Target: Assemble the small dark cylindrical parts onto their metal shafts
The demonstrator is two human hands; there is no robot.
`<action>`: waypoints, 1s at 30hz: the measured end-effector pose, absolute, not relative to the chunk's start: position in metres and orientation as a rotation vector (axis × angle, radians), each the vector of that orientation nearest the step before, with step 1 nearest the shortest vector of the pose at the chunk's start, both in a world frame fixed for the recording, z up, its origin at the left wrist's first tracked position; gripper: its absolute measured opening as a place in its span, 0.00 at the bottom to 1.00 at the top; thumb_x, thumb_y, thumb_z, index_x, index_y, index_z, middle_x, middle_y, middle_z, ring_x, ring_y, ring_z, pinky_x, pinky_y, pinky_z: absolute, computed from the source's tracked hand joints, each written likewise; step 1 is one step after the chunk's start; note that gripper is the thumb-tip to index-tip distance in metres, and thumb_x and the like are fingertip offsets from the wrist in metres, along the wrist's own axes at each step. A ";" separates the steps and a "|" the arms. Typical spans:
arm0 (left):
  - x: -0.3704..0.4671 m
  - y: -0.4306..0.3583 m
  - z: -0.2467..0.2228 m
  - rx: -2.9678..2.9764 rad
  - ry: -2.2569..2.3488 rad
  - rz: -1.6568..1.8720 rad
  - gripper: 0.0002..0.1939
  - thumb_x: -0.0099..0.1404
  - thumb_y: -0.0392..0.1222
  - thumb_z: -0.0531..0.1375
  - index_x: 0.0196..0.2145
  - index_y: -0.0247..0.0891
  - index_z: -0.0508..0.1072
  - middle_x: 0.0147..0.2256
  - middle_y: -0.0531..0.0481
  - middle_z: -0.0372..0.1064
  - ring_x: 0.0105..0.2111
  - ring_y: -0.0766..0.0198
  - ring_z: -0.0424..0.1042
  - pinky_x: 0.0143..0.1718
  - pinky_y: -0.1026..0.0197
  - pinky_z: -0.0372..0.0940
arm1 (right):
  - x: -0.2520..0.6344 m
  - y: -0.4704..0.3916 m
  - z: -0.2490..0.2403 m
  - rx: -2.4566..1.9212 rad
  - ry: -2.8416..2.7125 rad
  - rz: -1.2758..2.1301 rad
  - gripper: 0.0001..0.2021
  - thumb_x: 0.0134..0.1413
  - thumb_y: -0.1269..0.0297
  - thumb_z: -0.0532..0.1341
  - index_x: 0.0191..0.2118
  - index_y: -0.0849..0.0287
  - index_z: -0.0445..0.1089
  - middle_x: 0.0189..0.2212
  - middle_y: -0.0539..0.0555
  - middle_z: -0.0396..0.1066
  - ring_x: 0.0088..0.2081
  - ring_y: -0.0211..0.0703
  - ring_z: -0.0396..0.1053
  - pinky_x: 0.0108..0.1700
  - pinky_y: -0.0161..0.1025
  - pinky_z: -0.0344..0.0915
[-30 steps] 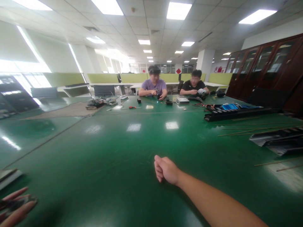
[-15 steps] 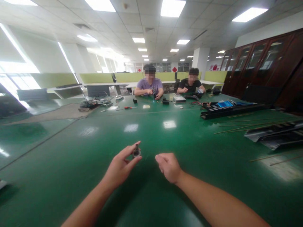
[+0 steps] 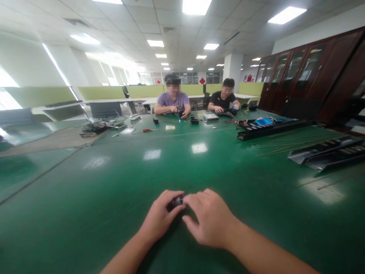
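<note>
Since the frame of half a second earlier, the small dark part [image 3: 177, 201] is turned from upright to roughly sideways, and the right hand [image 3: 211, 217], then curled into a fist, is opened out and brought to its end. By the left hand [image 3: 161, 213], the small dark part is held clamped between thumb and fingers, over the near middle of the green table [image 3: 91, 228]; whether the surface is touched cannot be told. On the right hand, the thumb is parted from the forefinger, which is placed at the end of the small dark part; contact there cannot be confirmed. Near the far edge, a red-handled screwdriver [image 3: 147, 130] and a grey box [image 3: 211, 118] are noted. A co-worker in a purple shirt [image 3: 164, 100] and a co-worker in a black shirt [image 3: 217, 100] are seated there; by the former, a dark device [image 3: 180, 109] is held. To the right, a black rail [image 3: 256, 134] bearing a blue item [image 3: 264, 121], thin rods [image 3: 269, 153] and metal channels [image 3: 336, 160] are laid out.
</note>
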State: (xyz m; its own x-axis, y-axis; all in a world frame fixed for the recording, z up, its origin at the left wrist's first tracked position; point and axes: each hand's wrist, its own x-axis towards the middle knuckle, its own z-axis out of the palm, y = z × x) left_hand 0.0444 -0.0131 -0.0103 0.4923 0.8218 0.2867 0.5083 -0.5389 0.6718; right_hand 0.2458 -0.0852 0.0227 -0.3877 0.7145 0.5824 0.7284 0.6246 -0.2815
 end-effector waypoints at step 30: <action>0.050 -0.025 -0.004 2.111 1.078 0.704 0.11 0.60 0.39 0.65 0.42 0.43 0.74 0.38 0.52 0.74 0.39 0.59 0.72 0.43 0.59 0.64 | 0.256 -0.051 -0.028 -1.326 -1.678 0.851 0.23 0.44 0.81 0.60 0.47 0.55 0.70 0.38 0.52 0.73 0.37 0.43 0.71 0.41 0.39 0.67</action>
